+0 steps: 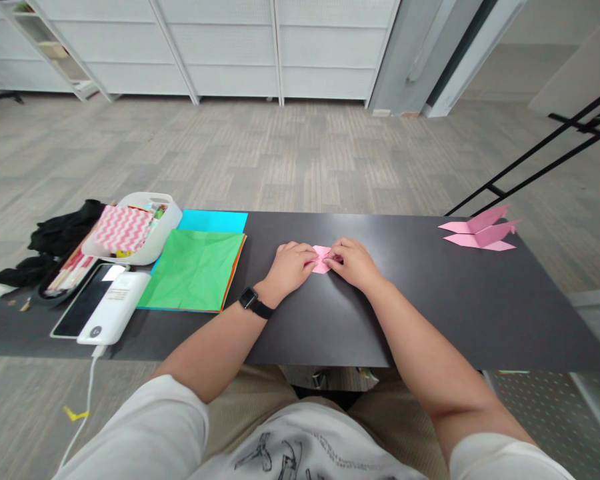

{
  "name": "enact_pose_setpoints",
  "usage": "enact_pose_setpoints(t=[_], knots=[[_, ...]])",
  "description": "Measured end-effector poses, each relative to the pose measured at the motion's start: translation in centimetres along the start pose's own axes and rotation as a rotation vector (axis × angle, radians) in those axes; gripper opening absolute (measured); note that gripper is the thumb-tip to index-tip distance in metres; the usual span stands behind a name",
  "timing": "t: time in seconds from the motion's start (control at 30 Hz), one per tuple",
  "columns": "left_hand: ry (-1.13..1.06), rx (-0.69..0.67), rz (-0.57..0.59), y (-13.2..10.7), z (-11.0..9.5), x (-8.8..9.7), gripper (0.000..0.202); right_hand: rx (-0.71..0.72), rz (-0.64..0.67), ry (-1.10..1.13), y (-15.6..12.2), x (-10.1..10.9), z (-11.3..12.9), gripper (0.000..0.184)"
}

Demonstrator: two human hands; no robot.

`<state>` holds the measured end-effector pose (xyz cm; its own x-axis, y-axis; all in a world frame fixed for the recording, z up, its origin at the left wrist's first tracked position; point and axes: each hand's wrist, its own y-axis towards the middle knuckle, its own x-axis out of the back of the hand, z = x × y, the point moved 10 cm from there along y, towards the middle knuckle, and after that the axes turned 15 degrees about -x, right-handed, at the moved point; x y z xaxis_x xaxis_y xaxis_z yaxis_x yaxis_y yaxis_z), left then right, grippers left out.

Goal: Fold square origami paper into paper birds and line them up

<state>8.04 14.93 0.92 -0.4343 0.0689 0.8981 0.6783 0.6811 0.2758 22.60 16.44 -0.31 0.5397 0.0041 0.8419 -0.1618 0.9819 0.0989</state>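
A small piece of folded pink paper [322,265] lies on the dark table between my two hands. My left hand [293,265] pinches its left side with thumb and fingertips. On the paper's right side, my right hand [353,263] has its fingers closed in the same way. Both sets of fingertips cover the paper's side edges, so only its middle shows. Two folded pink paper birds [485,230] rest at the far right of the table, well away from my hands.
Left of my hands lies a stack of coloured paper with a green sheet [195,270] on top. Beyond it are a white basket [167,230], a white power bank [114,308] with a cable, a phone [83,303] and black cloth [65,230]. The table [430,300] has its far edge just past my hands.
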Motion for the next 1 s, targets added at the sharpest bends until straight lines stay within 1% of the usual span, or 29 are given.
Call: enact_pose_setpoints(t=[0.37,0.47,0.57,0.77,0.83,1.0], knots=[[-0.014,0.01,-0.01,-0.1,0.3,0.0,0.019,-0.017,0.012,0.021,0.2,-0.5,-0.5,0.01],[-0.011,0.024,-0.006,0.0,0.4,0.0,0.018,-0.039,0.002,0.023,0.4,-0.6,-1.0,0.004],[-0.008,0.03,-0.001,0.0,0.5,-0.1,0.018,-0.048,-0.015,0.024,0.5,-0.6,-1.3,0.009],[0.016,-0.007,0.028,0.1,0.2,-0.2,0.021,-0.056,-0.015,0.033,0.3,-0.4,-1.3,0.009],[0.025,-0.039,0.04,0.2,-0.2,-0.2,0.024,-0.051,-0.037,0.031,0.2,0.1,-1.1,0.013],[0.006,-0.11,0.063,0.2,-1.1,-0.4,0.032,-0.076,-0.068,-0.007,0.0,0.6,-1.3,0.033]])
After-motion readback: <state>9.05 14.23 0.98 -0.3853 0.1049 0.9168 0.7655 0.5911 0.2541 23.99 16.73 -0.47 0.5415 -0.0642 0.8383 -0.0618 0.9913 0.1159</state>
